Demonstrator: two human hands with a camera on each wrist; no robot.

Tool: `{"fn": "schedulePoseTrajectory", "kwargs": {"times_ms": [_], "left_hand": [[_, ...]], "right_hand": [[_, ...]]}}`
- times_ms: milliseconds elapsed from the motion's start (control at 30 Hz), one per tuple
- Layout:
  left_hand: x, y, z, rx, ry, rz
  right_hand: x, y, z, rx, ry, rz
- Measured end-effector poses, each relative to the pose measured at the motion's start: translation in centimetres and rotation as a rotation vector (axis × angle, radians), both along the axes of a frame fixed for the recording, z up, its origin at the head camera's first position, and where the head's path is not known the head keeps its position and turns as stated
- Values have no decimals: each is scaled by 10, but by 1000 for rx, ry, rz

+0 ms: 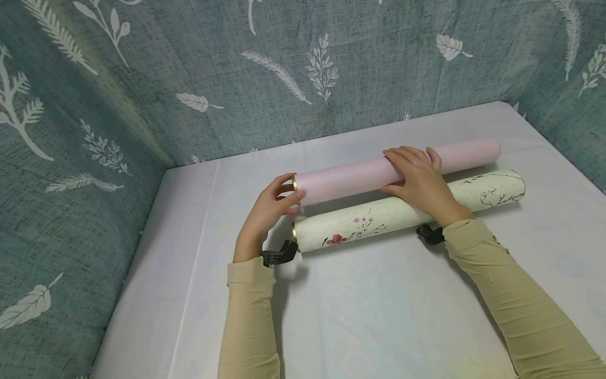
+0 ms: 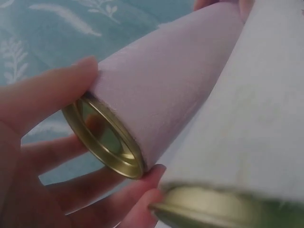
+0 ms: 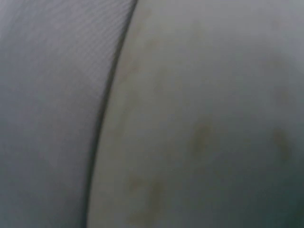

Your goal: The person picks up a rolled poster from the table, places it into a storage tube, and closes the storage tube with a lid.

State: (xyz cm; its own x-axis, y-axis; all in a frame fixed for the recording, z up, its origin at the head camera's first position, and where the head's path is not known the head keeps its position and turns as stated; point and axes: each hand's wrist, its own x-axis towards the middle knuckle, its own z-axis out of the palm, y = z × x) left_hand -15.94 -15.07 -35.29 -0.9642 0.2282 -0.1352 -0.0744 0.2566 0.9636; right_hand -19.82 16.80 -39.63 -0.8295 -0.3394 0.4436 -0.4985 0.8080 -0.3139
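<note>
A long pink tube (image 1: 347,182) lies slantwise across the table, its left end ringed by a gold metal rim (image 2: 134,160). My left hand (image 1: 266,213) holds that end, thumb on the near side and fingers round the far side and underneath in the left wrist view. Past the tube's middle, my right hand (image 1: 418,181) grips it from above. Nearer to me and alongside it lies a cream tube (image 1: 312,237) with a red blossom and branch print, also gold-rimmed. My right wrist passes over this cream tube, which fills much of the blurred right wrist view.
Both tubes lie on a pale cloth-covered table (image 1: 369,310). Green fabric (image 1: 227,126) with white leaf prints hangs behind it and at both sides. A black wrist device (image 1: 280,255) on the left arm is close to the cream tube's left end.
</note>
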Motion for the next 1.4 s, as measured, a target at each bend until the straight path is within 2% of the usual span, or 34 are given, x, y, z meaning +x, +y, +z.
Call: {"fn": "schedulePoseTrajectory", "kwargs": {"times_ms": [167,300,500,600,700,833,1000,1233,1400], "left_hand": [[-2,-4,1,-12,-16,0],[-2,-9,3,-23,-33,29],[-6,-13,2,12,-59,68],[-9,-15,-4,22,-70,93],[-13,-18,-15,11,-63,114],[-18,-23,-29,26,-50,105],[-19,-28,-40,77,-57,104],[-23,-27,-48,131,-68,151],[-27,-18,-49,85,-94,199]], "right_hand": [[1,1,2,7,-17,-18],[1,1,3,7,-25,-31],[-1,2,0,-9,-6,-54],[0,3,-1,-23,-8,-55],[0,3,-3,-38,-2,-47],[0,3,-3,-45,5,-48],[0,0,-2,-24,-24,-35],[0,-2,-2,36,-9,-10],[-1,-2,-2,40,11,1]]}}
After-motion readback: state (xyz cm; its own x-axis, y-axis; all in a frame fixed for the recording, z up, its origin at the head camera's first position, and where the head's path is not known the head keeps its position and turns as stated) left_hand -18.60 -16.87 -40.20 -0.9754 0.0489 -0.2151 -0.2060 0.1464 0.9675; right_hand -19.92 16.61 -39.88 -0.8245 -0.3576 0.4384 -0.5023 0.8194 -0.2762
